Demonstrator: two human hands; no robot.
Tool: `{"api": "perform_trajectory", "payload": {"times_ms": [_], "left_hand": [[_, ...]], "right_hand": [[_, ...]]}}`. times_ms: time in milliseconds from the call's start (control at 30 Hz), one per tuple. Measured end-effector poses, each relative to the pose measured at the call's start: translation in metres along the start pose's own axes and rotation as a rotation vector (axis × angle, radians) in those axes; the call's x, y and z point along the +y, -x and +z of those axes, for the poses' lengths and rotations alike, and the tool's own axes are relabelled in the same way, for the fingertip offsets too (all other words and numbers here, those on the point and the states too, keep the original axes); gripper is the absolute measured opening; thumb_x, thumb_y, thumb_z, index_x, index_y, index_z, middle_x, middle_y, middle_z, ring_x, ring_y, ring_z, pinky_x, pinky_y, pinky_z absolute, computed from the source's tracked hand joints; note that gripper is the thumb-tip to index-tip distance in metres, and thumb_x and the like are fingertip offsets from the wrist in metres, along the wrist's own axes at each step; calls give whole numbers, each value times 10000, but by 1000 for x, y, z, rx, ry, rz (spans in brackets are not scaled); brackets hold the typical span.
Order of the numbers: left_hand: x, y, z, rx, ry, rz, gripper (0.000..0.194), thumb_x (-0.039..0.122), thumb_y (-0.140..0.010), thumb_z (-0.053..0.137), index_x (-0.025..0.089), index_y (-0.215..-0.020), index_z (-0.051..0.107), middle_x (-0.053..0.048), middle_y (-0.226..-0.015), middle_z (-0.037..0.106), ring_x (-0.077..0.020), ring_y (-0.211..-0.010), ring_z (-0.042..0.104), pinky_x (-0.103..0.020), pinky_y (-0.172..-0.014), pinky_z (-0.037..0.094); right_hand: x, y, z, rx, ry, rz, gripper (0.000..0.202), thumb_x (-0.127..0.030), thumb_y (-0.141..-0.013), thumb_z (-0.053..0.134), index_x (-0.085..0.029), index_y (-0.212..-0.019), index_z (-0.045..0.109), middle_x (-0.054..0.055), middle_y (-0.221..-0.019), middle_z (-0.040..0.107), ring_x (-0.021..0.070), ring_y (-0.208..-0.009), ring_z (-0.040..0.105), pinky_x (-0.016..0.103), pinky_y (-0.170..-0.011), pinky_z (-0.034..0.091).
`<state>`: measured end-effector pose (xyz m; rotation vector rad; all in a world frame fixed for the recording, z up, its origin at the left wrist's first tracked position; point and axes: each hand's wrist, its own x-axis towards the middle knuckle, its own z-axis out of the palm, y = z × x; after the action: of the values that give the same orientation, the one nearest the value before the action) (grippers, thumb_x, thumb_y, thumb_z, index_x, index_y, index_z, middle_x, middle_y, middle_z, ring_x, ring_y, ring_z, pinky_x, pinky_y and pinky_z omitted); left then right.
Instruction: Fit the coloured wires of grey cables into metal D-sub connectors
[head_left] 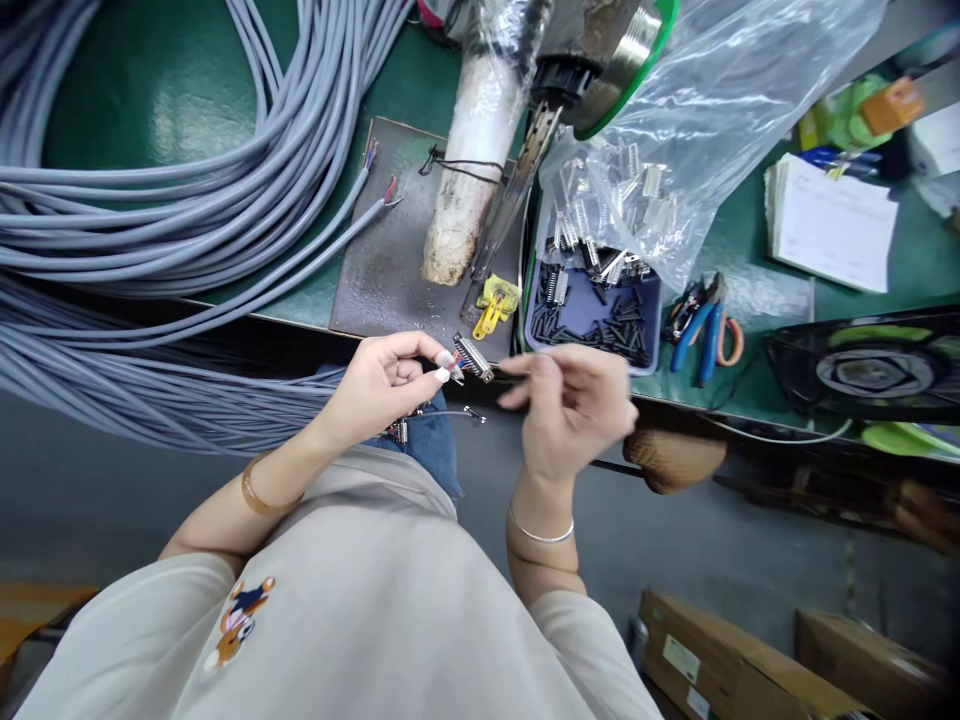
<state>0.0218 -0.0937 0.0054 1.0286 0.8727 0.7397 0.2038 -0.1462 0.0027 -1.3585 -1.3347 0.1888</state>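
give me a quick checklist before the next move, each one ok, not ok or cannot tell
1. Coloured wires gripped: ok, pinched between thumb and finger of the left hand.
2. Every wire joined to the connector: cannot tell, the joints are too small to see.
3. Right hand sharp enough to check: not ok, its fingers are blurred near the connector.
4. Right hand holding something: cannot tell, same blur.
5. Parts tray stocked: ok, black pieces and metal connectors lie in it.
6. Pliers nearby: ok, just right of the tray.
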Motion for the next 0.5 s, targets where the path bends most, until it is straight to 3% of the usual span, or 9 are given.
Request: {"api": "perform_trajectory", "payload": {"times_ms": [67,100,167,233,333,400,500], "left_hand": [[0,0,1,-3,5,-24,153,238,-723,743,133,-807,669,94,-445,386,-28,-400,296,-180,-433,217],[1,1,1,-5,3,-34,156,240,-721,741,130,-805,669,94,-445,386,-28,-400,294,-182,-434,215],[1,1,2,-8,-8,-44,156,241,-724,736,123,-804,671,92,-450,388,-27,-403,291,-185,-437,210],[0,2,2,-16,-9,-44,150,234,-728,734,123,-803,668,96,-458,376,-22,-407,270,-185,-435,195],[0,2,1,-31,-1,-32,139,218,-733,743,129,-802,662,108,-460,349,-19,-410,241,-184,-429,174],[-2,2,0,-13,-1,-12,158,237,-745,761,131,-810,664,102,-462,374,-22,-409,265,-184,-425,190],[-4,1,1,31,3,10,209,292,-748,800,132,-802,677,81,-470,434,-30,-408,321,-183,-415,225]], "right_hand": [[-6,-2,-9,118,44,-186,58,-264,-974,656,-283,-972,711,-60,-651,665,82,-374,492,240,-370,371],[-9,-4,-14,115,96,-268,73,-270,-966,670,-295,-998,731,-60,-620,643,85,-377,464,251,-379,357],[-16,-10,-20,-44,241,-358,167,-251,-948,699,-307,-1099,741,-57,-615,643,85,-415,452,255,-434,376],[-19,-16,-22,-298,365,-387,258,-218,-948,702,-291,-1194,720,-59,-616,651,78,-451,467,246,-496,396],[-17,-21,-14,-552,414,-428,174,-214,-989,648,-234,-1149,715,-46,-677,706,66,-517,547,228,-552,402],[-13,-22,-8,-575,398,-430,86,-225,-1002,630,-208,-1029,709,-37,-710,730,62,-540,576,222,-557,398],[-10,-18,-3,-508,341,-392,63,-228,-971,671,-214,-909,675,-56,-645,683,60,-487,531,224,-515,372]]}}
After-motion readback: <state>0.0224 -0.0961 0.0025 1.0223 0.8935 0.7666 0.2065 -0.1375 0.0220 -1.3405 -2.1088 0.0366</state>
